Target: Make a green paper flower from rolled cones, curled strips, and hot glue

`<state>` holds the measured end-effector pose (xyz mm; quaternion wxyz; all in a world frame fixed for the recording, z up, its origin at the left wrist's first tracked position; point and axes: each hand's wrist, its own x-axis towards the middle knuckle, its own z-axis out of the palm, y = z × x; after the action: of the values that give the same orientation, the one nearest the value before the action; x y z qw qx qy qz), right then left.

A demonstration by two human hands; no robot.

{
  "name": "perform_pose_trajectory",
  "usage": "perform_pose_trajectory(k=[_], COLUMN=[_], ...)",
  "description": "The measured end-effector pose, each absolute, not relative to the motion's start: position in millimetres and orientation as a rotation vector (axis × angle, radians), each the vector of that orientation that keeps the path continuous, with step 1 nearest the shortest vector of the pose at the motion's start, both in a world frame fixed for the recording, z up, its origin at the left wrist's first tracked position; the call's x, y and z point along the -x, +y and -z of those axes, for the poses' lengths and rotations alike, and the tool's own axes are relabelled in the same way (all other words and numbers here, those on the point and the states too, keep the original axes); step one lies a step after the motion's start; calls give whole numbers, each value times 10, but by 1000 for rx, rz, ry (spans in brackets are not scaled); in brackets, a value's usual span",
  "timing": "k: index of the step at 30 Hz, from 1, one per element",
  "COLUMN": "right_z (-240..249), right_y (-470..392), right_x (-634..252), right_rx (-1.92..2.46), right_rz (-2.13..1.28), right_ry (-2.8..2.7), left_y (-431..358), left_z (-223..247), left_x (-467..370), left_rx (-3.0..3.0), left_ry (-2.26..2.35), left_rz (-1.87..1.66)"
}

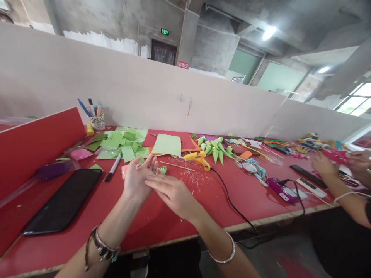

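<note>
Both hands are up off the surface, pressed together in front of the person. The left hand stands palm inward with fingers raised, and the right hand lies across it, fingers flat against the left palm. It looks like a rubbing or rolling motion between the palms; whether a scrap is caught in between, I cannot tell, so neither grip shows a clear hold on anything.

Just beyond the fingertips sits a small green curl of paper, near but apart. A thin wooden stick lies just past it among pale shavings. Further out, the yellow glue gun rests on its side, cord trailing toward the near edge, and beside it a cluster of green paper cones.

Any next pick calls for the hands to part first and reach forward.

Off right, another person's hands work separately.
</note>
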<state>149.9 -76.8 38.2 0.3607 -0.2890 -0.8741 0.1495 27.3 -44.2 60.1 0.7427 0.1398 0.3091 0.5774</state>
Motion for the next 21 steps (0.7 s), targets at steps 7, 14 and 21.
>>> perform_pose_trajectory(k=[7, 14, 21], right_z=[-284, 134, 57], right_y=[-213, 185, 144], right_x=[-1844, -1962, -1945], right_rx=[933, 1049, 1076], right_rz=[-757, -993, -1011], right_ry=[-1772, -1558, -1687], left_y=[31, 96, 100], left_z=[-147, 216, 201], left_x=[-136, -68, -1], left_rx=[-1204, -2296, -2467], left_ry=[1198, 1508, 1458], left_rz=[-1283, -731, -579])
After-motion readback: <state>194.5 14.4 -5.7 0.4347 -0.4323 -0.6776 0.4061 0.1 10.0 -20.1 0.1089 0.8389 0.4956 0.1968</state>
